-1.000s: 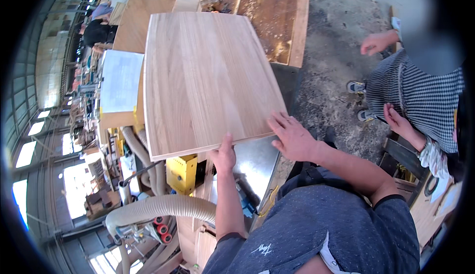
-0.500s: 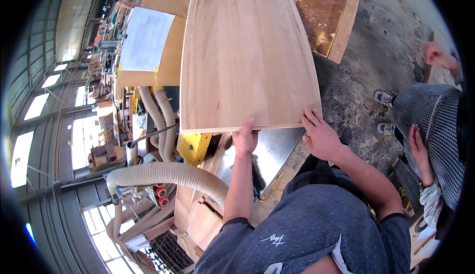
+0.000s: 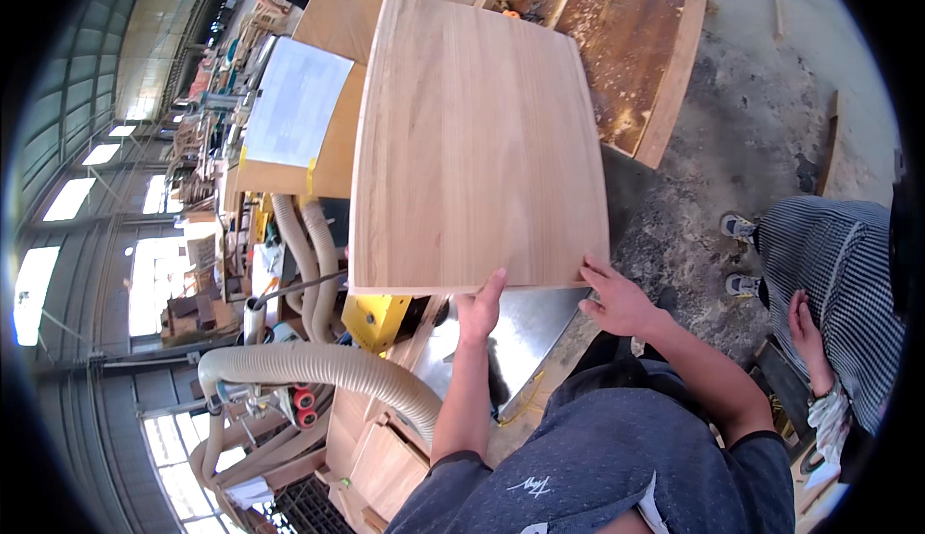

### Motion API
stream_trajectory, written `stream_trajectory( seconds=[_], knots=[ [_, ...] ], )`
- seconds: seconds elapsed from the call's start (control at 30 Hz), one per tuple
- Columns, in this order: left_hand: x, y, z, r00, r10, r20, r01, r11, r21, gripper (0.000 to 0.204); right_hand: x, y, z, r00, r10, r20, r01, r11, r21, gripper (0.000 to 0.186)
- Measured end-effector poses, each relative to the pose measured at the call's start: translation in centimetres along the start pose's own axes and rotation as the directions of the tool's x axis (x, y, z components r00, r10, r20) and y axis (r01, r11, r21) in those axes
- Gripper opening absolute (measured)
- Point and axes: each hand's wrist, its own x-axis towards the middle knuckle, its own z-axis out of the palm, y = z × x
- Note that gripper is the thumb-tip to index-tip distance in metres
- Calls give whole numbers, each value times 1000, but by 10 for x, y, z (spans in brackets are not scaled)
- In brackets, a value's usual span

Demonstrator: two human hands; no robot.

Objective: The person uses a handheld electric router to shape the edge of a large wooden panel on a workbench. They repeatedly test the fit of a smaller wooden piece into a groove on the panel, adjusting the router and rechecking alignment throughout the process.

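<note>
The wooden panel (image 3: 482, 148) seems stiff, rather heavy, best held at its near edge, where the left hand (image 3: 477, 315) grips and the open right hand (image 3: 628, 305) touches.

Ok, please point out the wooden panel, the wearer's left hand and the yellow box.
Wooden panel (image 3: 477, 148): head view, middle of its broad upper face.
Left hand (image 3: 476, 317): head view, mid-hand, below the thumb.
Yellow box (image 3: 370, 321): head view, on its exposed side.

Panel (image 3: 482, 148) between paper sheet (image 3: 299, 100) at left and co-worker (image 3: 819, 283) at right
</note>
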Motion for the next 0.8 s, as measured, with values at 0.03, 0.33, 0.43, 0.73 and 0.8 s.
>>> stream_trajectory(
  seconds=[0.03,0.33,0.43,0.73,0.8],
  knots=[
    [2,6,10,997,78,11,-78,992,97,37,2,-3,-8,999,39,22,-41,992,121,70],
    [-25,15,116,835,229,500,-496,707,504,70,-84,-117,-142,962,-68,-263,267,421,867,103],
    [-36,7,154,665,322,674,-692,605,393,106,-125,-111,-170,944,-74,-321,306,557,772,93],
    [-31,-4,207,647,197,736,-712,500,492,102,-194,86,-107,747,547,-377,102,467,878,39],
    [-16,-24,217,712,398,578,-702,416,578,98,-190,117,-93,697,609,-379,40,494,869,35]
  ],
)
